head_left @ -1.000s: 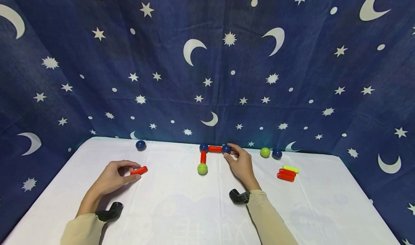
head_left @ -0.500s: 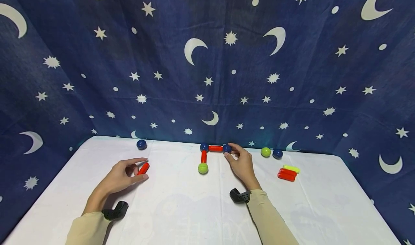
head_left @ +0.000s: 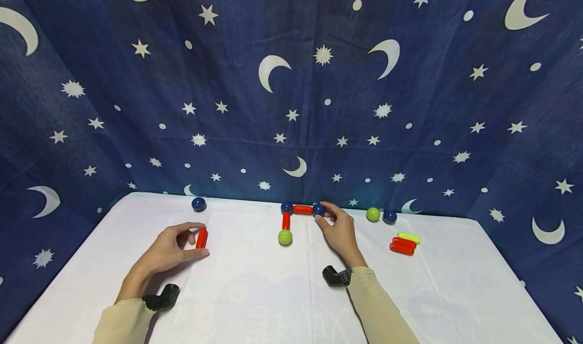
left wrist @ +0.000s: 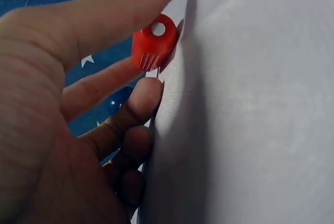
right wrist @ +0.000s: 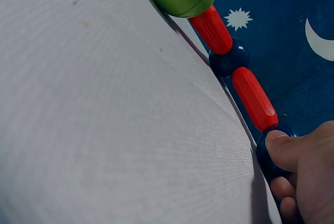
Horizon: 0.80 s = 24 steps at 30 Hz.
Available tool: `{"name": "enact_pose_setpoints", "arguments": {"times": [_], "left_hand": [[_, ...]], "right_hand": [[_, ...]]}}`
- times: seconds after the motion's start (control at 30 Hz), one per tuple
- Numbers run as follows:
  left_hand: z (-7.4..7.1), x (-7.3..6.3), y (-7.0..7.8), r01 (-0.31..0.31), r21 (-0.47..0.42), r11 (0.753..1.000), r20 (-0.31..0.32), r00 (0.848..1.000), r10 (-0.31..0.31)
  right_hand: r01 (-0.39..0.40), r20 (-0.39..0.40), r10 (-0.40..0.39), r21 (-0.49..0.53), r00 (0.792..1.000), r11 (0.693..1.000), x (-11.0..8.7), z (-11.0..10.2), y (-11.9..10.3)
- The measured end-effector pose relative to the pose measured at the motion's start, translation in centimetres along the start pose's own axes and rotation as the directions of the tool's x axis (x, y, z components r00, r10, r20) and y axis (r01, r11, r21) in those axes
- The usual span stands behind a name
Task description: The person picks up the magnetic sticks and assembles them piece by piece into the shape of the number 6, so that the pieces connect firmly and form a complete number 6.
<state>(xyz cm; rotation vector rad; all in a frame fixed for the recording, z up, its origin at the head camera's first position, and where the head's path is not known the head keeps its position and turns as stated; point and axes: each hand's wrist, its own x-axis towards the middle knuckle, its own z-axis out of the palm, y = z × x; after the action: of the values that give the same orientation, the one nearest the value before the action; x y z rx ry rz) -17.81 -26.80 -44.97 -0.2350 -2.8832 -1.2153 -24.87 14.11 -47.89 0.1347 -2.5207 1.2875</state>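
My left hand (head_left: 170, 245) pinches a red rod (head_left: 202, 238) between thumb and index finger, close over the white cloth. In the left wrist view the rod's round end (left wrist: 157, 30), with a pale dot, faces the camera. At the table's back, my right hand (head_left: 340, 232) grips a dark blue ball (right wrist: 266, 158) with thumb and fingers. That ball ends an L-shaped chain: a red rod (head_left: 302, 209) leads left to a blue corner ball (head_left: 287, 208), and another red rod (head_left: 286, 221) runs forward to a green ball (head_left: 285, 238).
A loose blue ball (head_left: 198, 204) lies at the back left. Right of my right hand sit a green ball (head_left: 373, 214) and a blue ball (head_left: 389, 216). Nearer are two red rods (head_left: 403, 248) and a yellow rod (head_left: 409, 238). A starry blue curtain (head_left: 237, 81) rises behind the table.
The left hand has shifted slightly right, and the red rod in it has turned from lying nearly crosswise to pointing away between thumb and index finger. The right hand has stayed on its ball.
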Motion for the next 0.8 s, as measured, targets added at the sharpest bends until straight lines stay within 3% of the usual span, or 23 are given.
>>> {"name": "enact_pose_setpoints", "arguments": {"times": [0.4,0.63,0.8], "left_hand": [[0.2,0.3,0.6,-0.001,-0.028,1.000,-0.037,0.999,0.000],[1.1,0.7,2.5,-0.014,-0.155,0.988,0.004,1.000,0.014],[2.6,1.0,4.0,-0.056,-0.205,0.977,0.043,0.997,0.066]], "right_hand": [[-0.010,0.007,0.010,-0.003,1.000,1.000,0.0,0.0,-0.1],[-0.004,0.002,0.004,-0.002,1.000,1.000,0.0,-0.1,-0.1],[0.000,0.004,0.000,-0.004,1.000,1.000,0.0,-0.1,-0.1]]}}
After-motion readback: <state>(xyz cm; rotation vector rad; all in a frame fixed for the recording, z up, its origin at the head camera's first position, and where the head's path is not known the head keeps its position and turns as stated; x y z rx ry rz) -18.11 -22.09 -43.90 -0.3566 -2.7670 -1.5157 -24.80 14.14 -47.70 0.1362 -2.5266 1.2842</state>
